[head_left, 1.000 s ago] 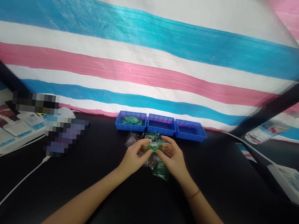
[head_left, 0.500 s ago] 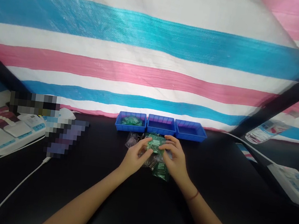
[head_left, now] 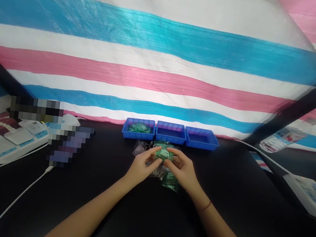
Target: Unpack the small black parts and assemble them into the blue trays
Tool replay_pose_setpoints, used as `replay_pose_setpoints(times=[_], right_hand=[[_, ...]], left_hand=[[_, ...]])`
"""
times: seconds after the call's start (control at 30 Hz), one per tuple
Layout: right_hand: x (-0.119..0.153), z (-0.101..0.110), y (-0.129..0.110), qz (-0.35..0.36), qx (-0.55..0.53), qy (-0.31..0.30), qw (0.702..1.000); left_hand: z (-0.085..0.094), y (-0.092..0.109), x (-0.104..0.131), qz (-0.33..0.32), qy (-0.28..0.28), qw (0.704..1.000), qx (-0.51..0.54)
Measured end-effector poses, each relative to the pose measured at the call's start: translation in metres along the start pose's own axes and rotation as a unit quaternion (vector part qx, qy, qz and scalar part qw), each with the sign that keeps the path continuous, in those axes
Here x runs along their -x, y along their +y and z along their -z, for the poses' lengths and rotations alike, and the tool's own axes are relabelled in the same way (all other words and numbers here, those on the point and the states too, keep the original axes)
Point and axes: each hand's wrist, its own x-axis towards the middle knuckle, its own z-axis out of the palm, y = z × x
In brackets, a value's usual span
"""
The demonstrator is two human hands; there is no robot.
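Note:
A small green plastic packet (head_left: pixel 164 154) with pale pieces inside is held up between both hands. My left hand (head_left: pixel 141 165) pinches its left side between thumb and fingers. On the packet's right side, my right hand (head_left: pixel 184 170) grips it with thumb and fingertips. Below and behind the hands lies a pile of small bags on the black table. In it are another green packet (head_left: pixel 170 180), a clear bag with metal-looking pieces (head_left: pixel 158 171) and a clear packet (head_left: pixel 139 148) at the left. The hands partly hide the pile.
Three blue trays stand in a row behind the pile. The left tray (head_left: pixel 138 135) holds green packets; the middle tray (head_left: pixel 169 138) and right tray (head_left: pixel 201 144) show bare floors. Power strips (head_left: pixel 13 143) with cables lie left, another power strip (head_left: pixel 310 195) right, near a plastic bottle (head_left: pixel 282 139).
My right hand has shifted slightly left and its fingers have closed in on the packet's right side. The left hand and the trays look almost the same.

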Motion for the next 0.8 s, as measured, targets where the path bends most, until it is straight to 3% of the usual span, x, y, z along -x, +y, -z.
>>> replay_pose_setpoints(times=[0.2, 0.33, 0.53, 0.6, 0.7, 0.8], right_hand=[[0.0, -0.001, 0.002, -0.004, 0.007, -0.003, 1.0], [-0.002, -0.001, 0.004, 0.01, -0.014, 0.031, 0.999], [-0.009, 0.004, 0.004, 0.019, -0.035, 0.097, 0.995], [-0.01, 0.005, 0.004, 0.011, -0.034, 0.103, 0.994], [-0.011, 0.006, 0.005, 0.012, -0.039, 0.096, 0.995], [-0.012, 0.006, 0.008, 0.01, -0.036, 0.089, 0.995]], left_hand=[[-0.002, 0.0, -0.001, 0.012, 0.008, 1.0, 0.0], [0.003, 0.001, -0.006, -0.003, 0.032, 0.996, -0.077], [0.049, -0.012, -0.045, -0.005, 0.173, 0.962, -0.213], [0.064, -0.016, -0.063, -0.016, 0.196, 0.945, -0.261], [0.074, -0.019, -0.086, -0.046, 0.156, 0.917, -0.365], [0.069, -0.023, -0.096, -0.062, 0.086, 0.879, -0.464]])
